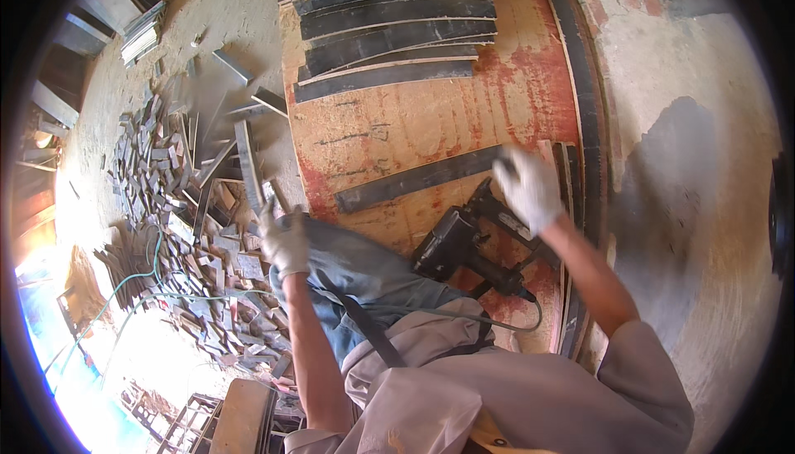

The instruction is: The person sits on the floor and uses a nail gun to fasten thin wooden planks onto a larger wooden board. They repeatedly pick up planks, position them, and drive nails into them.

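Note:
My right hand (528, 192), in a pale work glove and blurred, is at the right end of a dark-faced plywood strip (410, 182) lying slanted on a wooden board (435, 109). Whether its fingers grip the strip is unclear. Just below it, a black pneumatic nail gun (459, 240) rests on the board with a hose attached. My left hand (287, 243), gloved too, is over the board's left side near my knee. The lower end of another dark strip (248, 165) reaches its fingertips; a firm hold cannot be made out.
Dark plywood strips (397, 25) lie in rows at the board's far end. Offcuts (152, 162) cover the floor to the left, crossed by a thin green hose (186, 294). Long dark strips (593, 143) run along the right edge, beside a stained wall (702, 75).

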The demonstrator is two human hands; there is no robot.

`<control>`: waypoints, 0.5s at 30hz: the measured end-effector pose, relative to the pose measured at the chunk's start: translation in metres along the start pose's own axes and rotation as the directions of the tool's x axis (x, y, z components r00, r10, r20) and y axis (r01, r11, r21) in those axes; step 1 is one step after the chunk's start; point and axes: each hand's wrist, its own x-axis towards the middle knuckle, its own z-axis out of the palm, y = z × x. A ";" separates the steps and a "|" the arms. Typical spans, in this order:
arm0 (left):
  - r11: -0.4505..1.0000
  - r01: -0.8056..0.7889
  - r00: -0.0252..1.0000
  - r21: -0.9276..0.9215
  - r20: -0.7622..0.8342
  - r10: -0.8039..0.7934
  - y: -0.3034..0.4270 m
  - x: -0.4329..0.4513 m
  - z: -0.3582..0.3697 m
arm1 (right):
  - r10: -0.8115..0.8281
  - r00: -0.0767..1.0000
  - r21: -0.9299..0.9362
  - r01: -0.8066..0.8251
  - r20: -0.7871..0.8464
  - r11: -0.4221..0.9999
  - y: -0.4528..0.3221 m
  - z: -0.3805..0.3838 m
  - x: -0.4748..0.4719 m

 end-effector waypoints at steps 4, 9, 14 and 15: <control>0.899 -0.419 0.897 0.130 0.210 0.388 0.043 -0.017 0.038 | -0.085 0.996 -0.279 0.074 -0.029 0.957 0.034 0.026 0.110; 0.842 -0.510 0.847 0.176 0.274 0.456 0.056 -0.030 0.044 | -0.155 0.981 -0.324 0.185 0.118 0.928 0.040 0.070 0.152; 0.891 -0.448 0.869 0.069 0.269 0.416 0.044 -0.030 0.046 | -0.073 0.958 -0.246 0.144 0.277 0.959 0.034 0.069 0.158; 0.900 -0.435 0.870 0.037 0.276 0.410 0.042 -0.032 0.048 | -0.030 0.954 -0.286 0.120 0.300 0.951 0.029 0.062 0.158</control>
